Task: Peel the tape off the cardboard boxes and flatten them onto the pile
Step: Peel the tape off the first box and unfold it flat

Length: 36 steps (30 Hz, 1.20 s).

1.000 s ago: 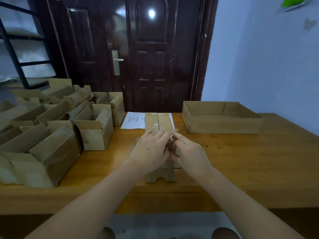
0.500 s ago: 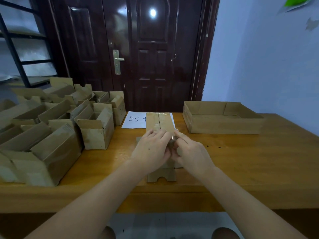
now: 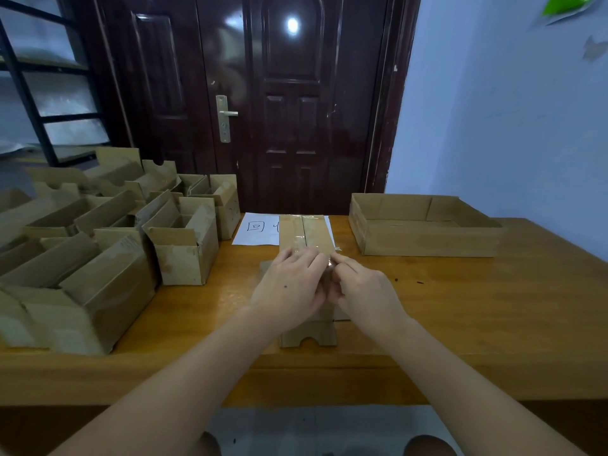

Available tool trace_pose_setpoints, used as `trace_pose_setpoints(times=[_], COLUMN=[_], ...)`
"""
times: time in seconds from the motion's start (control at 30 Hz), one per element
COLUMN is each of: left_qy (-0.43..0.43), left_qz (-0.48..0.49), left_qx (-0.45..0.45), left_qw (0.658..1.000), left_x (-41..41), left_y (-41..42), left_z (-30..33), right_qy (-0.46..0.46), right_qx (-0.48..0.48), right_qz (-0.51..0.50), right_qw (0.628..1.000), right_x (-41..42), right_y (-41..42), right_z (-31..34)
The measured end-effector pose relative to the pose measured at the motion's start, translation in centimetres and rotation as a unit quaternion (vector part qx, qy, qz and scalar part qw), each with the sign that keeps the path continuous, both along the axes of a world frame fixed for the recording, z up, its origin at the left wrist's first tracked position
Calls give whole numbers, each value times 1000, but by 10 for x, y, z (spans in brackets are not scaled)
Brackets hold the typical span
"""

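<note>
A small cardboard box lies flat-side up in the middle of the wooden table, with clear tape running along its centre seam. My left hand rests on the box's near part with its fingers over the tape. My right hand sits close beside it, fingertips pinching at the tape where it catches the light. Its near flap, with a notch cut in it, sticks out below my hands. The box's middle is hidden under both hands.
Several open cardboard boxes crowd the table's left side. A wide shallow cardboard tray stands at the back right. A white sheet of paper lies under the box's far end. A dark door is behind the table.
Both hands stay on the box with only small finger movements at the tape. The box has not moved.
</note>
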<state>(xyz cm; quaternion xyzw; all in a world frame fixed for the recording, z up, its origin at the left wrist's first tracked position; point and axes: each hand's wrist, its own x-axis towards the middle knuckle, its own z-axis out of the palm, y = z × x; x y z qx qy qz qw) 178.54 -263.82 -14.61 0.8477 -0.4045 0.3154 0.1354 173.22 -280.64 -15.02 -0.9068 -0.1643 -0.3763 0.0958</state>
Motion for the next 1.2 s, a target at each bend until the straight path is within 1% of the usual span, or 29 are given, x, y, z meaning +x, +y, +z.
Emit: trace_pose_setpoints(times=[0.13, 0.23, 0.33, 0.47, 0.63, 0.73, 0.83, 0.97, 1.03, 1.13, 1.2], left_qy=[-12, -4, 14, 11, -19, -44, -57, 1, 22, 26, 24], left_qz=[4, 27, 47, 35, 33, 35, 6, -42, -49, -54, -58], left_qx=[-4, 7, 3, -20, -44, -33, -26, -84, -92, -95, -85], left_qw=[1000, 1000, 999, 999, 998, 998, 998, 996, 994, 994, 994], left_x=[-2, -2, -1, 2, 0, -1, -4, -8, -7, -5, -4], left_y=[0, -2, -3, -1, -3, -2, -7, -14, -14, -9, -6], left_z=[0, 1, 0, -3, -9, -9, -8, -5, -3, 0, 0], right_qy=[6, 18, 55, 93, 97, 93, 76, 79, 87, 105, 143], right_qx=[-21, -30, 1, 44, 37, 34, 3, -29, -26, 9, 62], right_qz=[11, 28, 55, 65, 57, 55, 66, 78, 81, 86, 80], right_qw=[1000, 999, 997, 993, 993, 994, 995, 993, 993, 991, 985], right_x=[5, 6, 4, 0, 3, 3, 3, 5, 4, 1, -1], right_y=[-5, -8, -14, -22, -26, -25, -23, -25, -26, -25, -27], right_z=[4, 6, 7, 3, -4, -2, 5, 14, 16, 19, 20])
